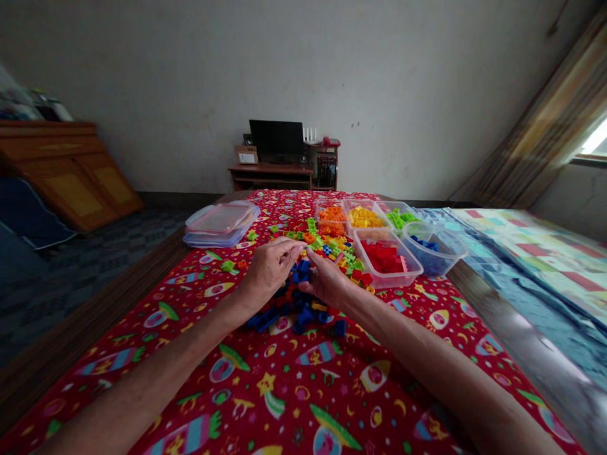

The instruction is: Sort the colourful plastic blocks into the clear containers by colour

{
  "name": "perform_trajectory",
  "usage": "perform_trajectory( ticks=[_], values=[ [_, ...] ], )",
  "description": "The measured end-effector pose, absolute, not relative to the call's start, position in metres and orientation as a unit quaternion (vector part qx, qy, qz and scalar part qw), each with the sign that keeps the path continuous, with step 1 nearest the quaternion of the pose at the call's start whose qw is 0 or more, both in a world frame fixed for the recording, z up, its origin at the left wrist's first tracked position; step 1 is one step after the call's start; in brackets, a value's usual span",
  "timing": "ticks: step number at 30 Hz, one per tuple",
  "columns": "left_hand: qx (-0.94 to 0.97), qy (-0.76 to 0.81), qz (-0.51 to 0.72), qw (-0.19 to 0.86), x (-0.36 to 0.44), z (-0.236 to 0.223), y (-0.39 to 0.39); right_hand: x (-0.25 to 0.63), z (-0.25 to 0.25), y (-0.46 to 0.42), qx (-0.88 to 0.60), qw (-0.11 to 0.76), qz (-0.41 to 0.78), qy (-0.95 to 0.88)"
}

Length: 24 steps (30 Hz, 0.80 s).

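My left hand (271, 270) reaches over a pile of loose plastic building blocks, its thumb and fingers drawn together. Whatever may be between those fingertips is hidden or too small to name. Close beside it, my right hand (329, 279) is turned inward with thumb and fingers apart, its fingertips near the left ones. Blue blocks (303, 309) lie beneath and between both hands; I see nothing clearly held in the right. Beyond the hands spreads a mixed heap of green, yellow, orange and red blocks (348, 258).
Clear tubs hold sorted blocks: orange (331, 215), yellow (365, 218), green (401, 219), red (386, 256). A round tub (448, 249) contains blue ones. Stacked lids (220, 221) lie at the left on a red patterned tablecloth (294, 392). A bed (531, 253) adjoins the right side.
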<state>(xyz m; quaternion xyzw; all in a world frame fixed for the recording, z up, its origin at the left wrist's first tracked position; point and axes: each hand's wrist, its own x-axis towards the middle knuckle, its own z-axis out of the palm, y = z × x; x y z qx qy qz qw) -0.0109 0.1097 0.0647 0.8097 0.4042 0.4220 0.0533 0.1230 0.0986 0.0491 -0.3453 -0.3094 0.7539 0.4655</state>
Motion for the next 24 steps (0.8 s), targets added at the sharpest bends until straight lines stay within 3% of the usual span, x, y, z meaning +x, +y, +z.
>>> perform_trajectory(
  ticks=[9,18,21,24],
  values=[
    [0.815,0.392,0.426,0.003,-0.001,0.038,0.113,0.114,0.044,0.094,-0.331,0.432,0.775,-0.321],
    [0.808,0.39,0.441,0.025,-0.01,0.047,0.114,0.128,0.054,0.098,-0.284,0.462,0.752,-0.374],
    [0.802,0.398,0.444,0.025,-0.012,0.054,0.113,0.145,0.07,0.108,-0.295,0.516,0.696,-0.403],
    [0.807,0.4,0.435,0.014,-0.015,0.06,0.114,0.182,0.092,0.124,-0.366,0.587,0.542,-0.478]
  ],
)
